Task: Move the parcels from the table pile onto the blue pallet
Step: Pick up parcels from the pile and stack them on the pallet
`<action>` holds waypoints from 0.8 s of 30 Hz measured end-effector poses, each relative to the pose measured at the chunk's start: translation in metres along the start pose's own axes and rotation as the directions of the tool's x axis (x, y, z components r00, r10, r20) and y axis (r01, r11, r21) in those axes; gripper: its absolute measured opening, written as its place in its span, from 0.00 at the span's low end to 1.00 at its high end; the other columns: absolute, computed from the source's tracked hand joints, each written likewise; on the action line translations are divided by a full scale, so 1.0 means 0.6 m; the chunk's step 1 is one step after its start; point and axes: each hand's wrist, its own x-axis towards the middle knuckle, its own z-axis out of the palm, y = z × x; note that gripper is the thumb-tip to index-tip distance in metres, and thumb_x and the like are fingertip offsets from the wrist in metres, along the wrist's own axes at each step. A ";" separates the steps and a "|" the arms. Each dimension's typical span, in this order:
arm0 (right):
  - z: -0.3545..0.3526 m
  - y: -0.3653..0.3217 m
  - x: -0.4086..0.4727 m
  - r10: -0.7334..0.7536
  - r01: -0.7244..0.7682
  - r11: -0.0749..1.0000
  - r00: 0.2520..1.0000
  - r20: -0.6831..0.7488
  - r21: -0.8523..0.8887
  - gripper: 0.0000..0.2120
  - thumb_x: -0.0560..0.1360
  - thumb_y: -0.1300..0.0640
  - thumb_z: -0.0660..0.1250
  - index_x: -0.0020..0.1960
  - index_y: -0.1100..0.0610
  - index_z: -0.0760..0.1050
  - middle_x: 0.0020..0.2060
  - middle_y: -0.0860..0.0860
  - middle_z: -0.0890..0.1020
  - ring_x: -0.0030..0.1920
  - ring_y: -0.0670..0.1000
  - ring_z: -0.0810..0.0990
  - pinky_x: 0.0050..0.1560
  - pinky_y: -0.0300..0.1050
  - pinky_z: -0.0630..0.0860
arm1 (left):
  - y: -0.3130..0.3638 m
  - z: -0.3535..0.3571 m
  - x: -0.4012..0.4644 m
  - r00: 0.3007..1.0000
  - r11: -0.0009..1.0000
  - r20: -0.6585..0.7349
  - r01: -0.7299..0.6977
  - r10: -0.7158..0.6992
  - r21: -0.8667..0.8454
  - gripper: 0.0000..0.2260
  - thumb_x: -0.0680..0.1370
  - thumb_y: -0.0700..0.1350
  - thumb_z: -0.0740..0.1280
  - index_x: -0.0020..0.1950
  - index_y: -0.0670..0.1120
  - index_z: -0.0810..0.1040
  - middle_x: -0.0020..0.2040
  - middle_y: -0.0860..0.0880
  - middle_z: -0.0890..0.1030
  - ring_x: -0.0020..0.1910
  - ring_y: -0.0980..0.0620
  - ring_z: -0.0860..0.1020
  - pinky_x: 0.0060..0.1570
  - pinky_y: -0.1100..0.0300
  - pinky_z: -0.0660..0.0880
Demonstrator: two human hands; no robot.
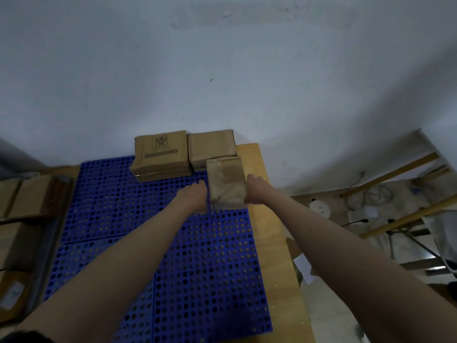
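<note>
A blue perforated pallet (173,256) lies on a wooden table. Two brown cardboard parcels stand at its far edge against the wall: one with a printed logo (160,154) on the left, a plain one (211,146) on the right. In front of the plain one, a smaller taped parcel (226,181) is held between my hands. My left hand (194,194) grips its left side. On the opposite side my right hand (254,189) grips it. Its lower edge is at the pallet surface; whether it rests there is unclear.
More cardboard parcels (17,219) are piled at the left beside the pallet. The bare wooden table edge (274,243) runs along the pallet's right side. Beyond it, on the floor at the right, lie yellow bars (395,169), cables and a white round object (319,208).
</note>
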 end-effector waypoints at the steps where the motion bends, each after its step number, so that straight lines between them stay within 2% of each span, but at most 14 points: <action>1: -0.003 0.000 -0.009 -0.006 0.006 1.000 1.000 -0.005 -0.008 0.28 0.72 0.61 0.74 0.66 0.63 0.64 0.59 0.60 0.74 0.57 0.60 0.77 0.42 0.45 0.71 | -0.003 -0.001 -0.008 1.000 1.000 0.001 -0.002 0.002 0.009 0.32 0.73 0.47 0.75 0.70 0.43 0.63 0.57 0.44 0.75 0.53 0.45 0.77 0.42 0.53 0.72; 4: -0.012 0.000 -0.041 -0.035 0.034 0.999 0.999 -0.019 -0.035 0.27 0.72 0.61 0.74 0.66 0.63 0.64 0.60 0.61 0.74 0.56 0.61 0.77 0.42 0.46 0.71 | -0.011 -0.003 -0.037 1.000 0.999 -0.009 -0.015 0.016 0.032 0.30 0.74 0.47 0.74 0.71 0.43 0.63 0.55 0.45 0.76 0.49 0.46 0.77 0.43 0.53 0.74; 9: -0.015 -0.011 -0.104 -0.081 0.078 0.993 0.996 -0.031 -0.093 0.30 0.73 0.63 0.72 0.70 0.61 0.63 0.59 0.60 0.75 0.53 0.59 0.78 0.40 0.45 0.74 | -0.030 -0.001 -0.093 0.999 0.998 -0.033 -0.034 0.036 0.055 0.33 0.75 0.48 0.73 0.74 0.45 0.61 0.59 0.45 0.75 0.52 0.46 0.77 0.44 0.53 0.73; 12: -0.008 -0.022 -0.142 -0.098 0.093 0.985 0.995 -0.030 -0.147 0.30 0.74 0.63 0.71 0.71 0.61 0.61 0.58 0.60 0.75 0.53 0.59 0.79 0.45 0.49 0.79 | -0.045 0.003 -0.131 0.998 0.997 -0.038 -0.047 0.049 0.065 0.28 0.75 0.48 0.72 0.71 0.46 0.64 0.58 0.46 0.75 0.50 0.46 0.76 0.44 0.52 0.74; 14: -0.002 -0.030 -0.166 -0.116 0.110 0.979 0.993 -0.026 -0.171 0.29 0.74 0.63 0.71 0.71 0.61 0.62 0.59 0.61 0.75 0.53 0.59 0.79 0.50 0.52 0.81 | -0.057 0.008 -0.157 0.998 0.997 -0.038 -0.038 0.040 0.067 0.27 0.75 0.49 0.72 0.70 0.46 0.65 0.57 0.46 0.75 0.48 0.46 0.76 0.44 0.52 0.75; 18: 0.015 -0.056 -0.210 -0.135 0.129 0.975 0.991 -0.022 -0.183 0.23 0.76 0.65 0.69 0.68 0.61 0.67 0.58 0.60 0.76 0.51 0.58 0.79 0.49 0.51 0.79 | -0.085 0.026 -0.214 0.999 0.999 -0.034 -0.008 0.010 0.049 0.29 0.75 0.51 0.73 0.72 0.47 0.64 0.62 0.46 0.74 0.54 0.45 0.77 0.49 0.50 0.76; 21: 0.028 -0.090 -0.243 -0.167 0.167 0.956 0.986 0.019 -0.241 0.21 0.77 0.63 0.68 0.68 0.62 0.69 0.61 0.60 0.76 0.56 0.58 0.79 0.53 0.51 0.79 | -0.113 0.043 -0.265 1.000 0.999 -0.016 0.024 -0.023 0.034 0.29 0.75 0.51 0.73 0.72 0.47 0.65 0.64 0.46 0.74 0.56 0.45 0.76 0.53 0.49 0.76; 24: 0.049 -0.132 -0.277 -0.226 0.231 0.925 0.973 0.053 -0.302 0.22 0.78 0.61 0.68 0.70 0.61 0.67 0.63 0.60 0.75 0.59 0.59 0.77 0.58 0.53 0.78 | -0.150 0.062 -0.322 0.999 0.999 0.010 0.050 -0.050 0.008 0.26 0.77 0.51 0.71 0.71 0.47 0.66 0.64 0.46 0.73 0.57 0.45 0.76 0.57 0.48 0.75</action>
